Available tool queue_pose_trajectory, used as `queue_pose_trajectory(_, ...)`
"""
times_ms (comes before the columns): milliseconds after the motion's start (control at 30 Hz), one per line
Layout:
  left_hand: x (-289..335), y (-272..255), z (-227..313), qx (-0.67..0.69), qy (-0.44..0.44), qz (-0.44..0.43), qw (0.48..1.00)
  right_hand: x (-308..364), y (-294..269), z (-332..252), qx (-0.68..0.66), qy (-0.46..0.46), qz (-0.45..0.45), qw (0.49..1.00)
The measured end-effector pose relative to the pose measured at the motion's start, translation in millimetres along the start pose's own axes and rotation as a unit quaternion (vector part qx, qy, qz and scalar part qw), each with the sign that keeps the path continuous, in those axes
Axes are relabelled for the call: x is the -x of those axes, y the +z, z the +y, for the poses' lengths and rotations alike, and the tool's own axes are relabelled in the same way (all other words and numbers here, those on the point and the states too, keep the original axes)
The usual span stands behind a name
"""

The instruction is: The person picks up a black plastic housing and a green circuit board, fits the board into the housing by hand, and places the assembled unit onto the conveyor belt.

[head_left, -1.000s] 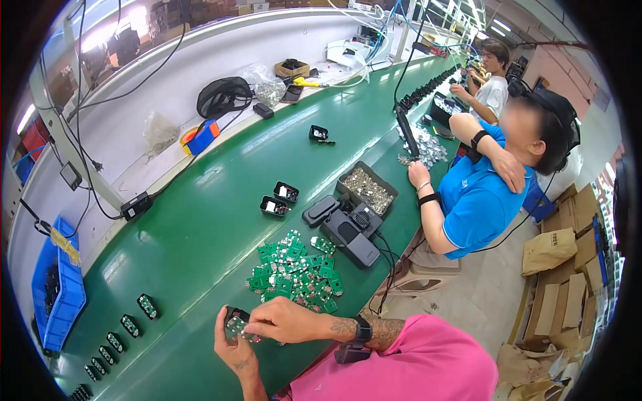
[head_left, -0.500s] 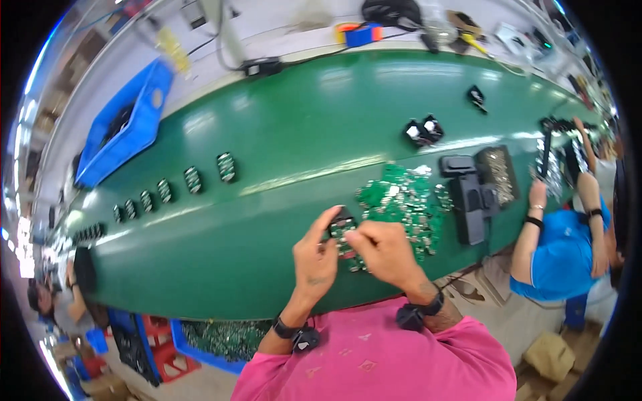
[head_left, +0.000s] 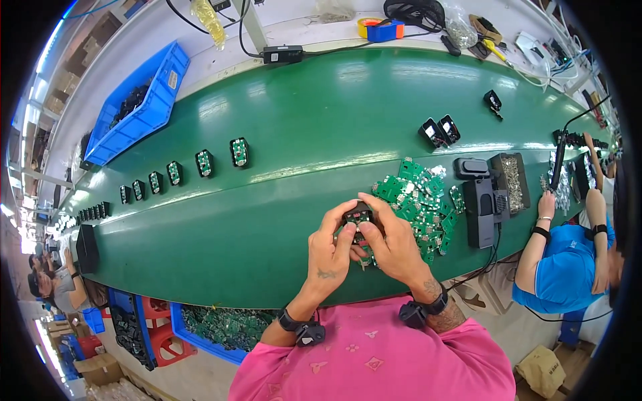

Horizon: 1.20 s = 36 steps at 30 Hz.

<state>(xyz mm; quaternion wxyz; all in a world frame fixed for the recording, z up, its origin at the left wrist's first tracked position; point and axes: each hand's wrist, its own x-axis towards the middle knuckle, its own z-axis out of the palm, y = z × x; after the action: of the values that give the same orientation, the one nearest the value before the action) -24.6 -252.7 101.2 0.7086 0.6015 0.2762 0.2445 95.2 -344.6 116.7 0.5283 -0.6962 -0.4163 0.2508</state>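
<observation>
Between both hands, just above the table's near edge, is a small black plastic housing (head_left: 358, 215) with a green circuit board seated in it. My left hand (head_left: 329, 252) grips its left side, the thumb pressing on the board. From the right, my right hand (head_left: 393, 246) wraps the housing, its thumb also on the board. Fingers partly cover the board, so its fit at the edges is hidden. Right beside my right hand spreads a heap of loose green circuit boards (head_left: 418, 200). A row of black housings with boards (head_left: 204, 163) stretches away to the left.
A green table (head_left: 301, 120) runs across. Right of the heap stand a black device (head_left: 479, 214) and a tray of small metal parts (head_left: 511, 184). Two black housings (head_left: 439, 131) lie beyond. Blue bins (head_left: 137, 107) stand far left and below the table. A co-worker in blue (head_left: 565, 267) sits at right.
My right hand has gone from a pinch over the board to a wrap around the housing's right side, with both thumbs now pressing on it. The view has shifted slightly.
</observation>
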Motion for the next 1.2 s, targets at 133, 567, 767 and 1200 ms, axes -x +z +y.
queue_pose_trajectory(133,3.9,3.9,0.2,-0.050,0.119,0.008,0.992,-2.7,-0.1,11.6,0.033,-0.160,0.017,0.986)
queue_pose_trajectory(567,-2.3,-0.1,-1.0,-0.293,0.458,0.088,0.835,-6.5,-7.1,6.7,0.069,-0.330,0.057,0.940)
queue_pose_trajectory(767,-25.5,-24.0,0.4,0.039,-0.015,0.003,0.999,-18.1,3.0,6.0,0.108,-0.074,0.011,0.991)
queue_pose_trajectory(1200,-179.0,-137.1,-35.1,-0.194,-0.021,0.120,0.973,-11.5,-56.1,-135.7,-0.414,-0.382,-0.272,0.780)
